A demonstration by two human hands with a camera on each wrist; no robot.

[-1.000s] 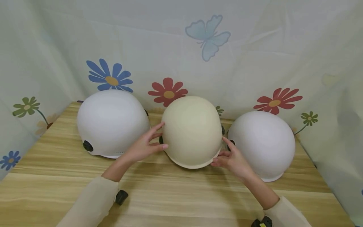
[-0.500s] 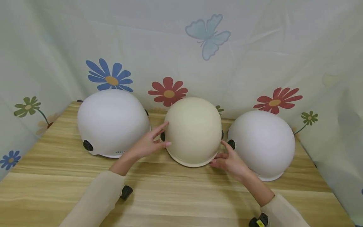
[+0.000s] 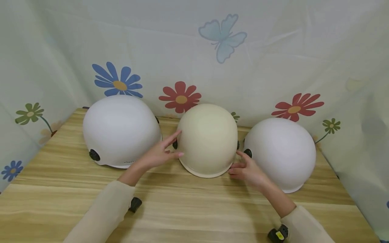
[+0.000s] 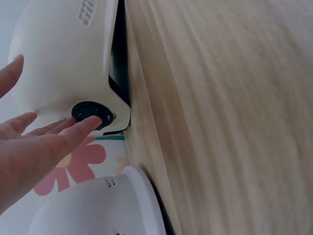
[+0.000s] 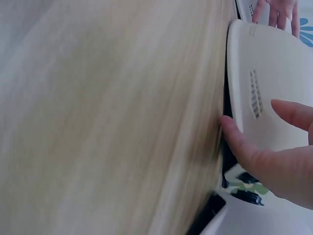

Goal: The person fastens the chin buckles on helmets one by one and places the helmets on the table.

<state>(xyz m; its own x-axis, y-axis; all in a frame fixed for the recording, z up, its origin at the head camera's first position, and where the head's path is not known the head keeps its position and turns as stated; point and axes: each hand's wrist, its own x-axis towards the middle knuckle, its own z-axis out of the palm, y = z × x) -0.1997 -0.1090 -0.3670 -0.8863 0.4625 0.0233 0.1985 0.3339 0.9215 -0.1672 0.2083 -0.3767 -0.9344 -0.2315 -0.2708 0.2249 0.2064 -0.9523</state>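
Note:
A cream helmet (image 3: 208,141) stands dome up on the wooden table, between two white helmets. My left hand (image 3: 159,153) is at its left side, fingers straight and spread. In the left wrist view, those fingers (image 4: 80,132) reach to the round black disc (image 4: 93,115) on the helmet's side. On the other side is my right hand (image 3: 247,170), with its fingers extended by the lower right rim. The right wrist view shows one fingertip (image 5: 227,122) right at the rim, beside the vent slots (image 5: 255,93), and another digit spread apart from it.
One white helmet (image 3: 121,130) stands to the left, the other (image 3: 282,155) to the right, close by my right hand. Behind them hangs a pale curtain (image 3: 146,40) printed with flowers and a butterfly. The wooden table (image 3: 182,216) extends toward me, and black wrist devices (image 3: 135,205) sit at my sleeves.
The cream helmet has shifted slightly right and back, and turned a little. My left hand has followed it rightward. In the last half second almost nothing has moved.

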